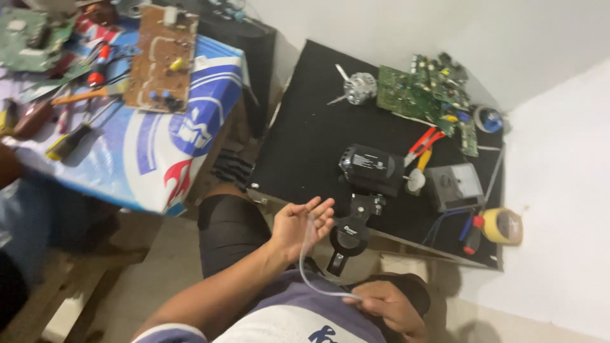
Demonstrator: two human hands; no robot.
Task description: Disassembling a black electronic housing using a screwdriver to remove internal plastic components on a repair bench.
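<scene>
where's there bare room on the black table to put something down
The black table is bare on its near-left half, between its left edge, the small motor and the black device. The right side is crowded: green circuit boards, pliers, meter, tape roll.

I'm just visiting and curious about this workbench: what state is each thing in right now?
Clear tube: bent in a loop, held at both ends.
Left hand: open, fingers spread, tube across its fingertips.
Right hand: closed on the tube's lower end.
Black device: upright on the black table, untouched.
Red-handled pliers: lying flat, handles apart.
Green circuit board: bare, lying flat.
Yellow tape roll: on its side.
</scene>
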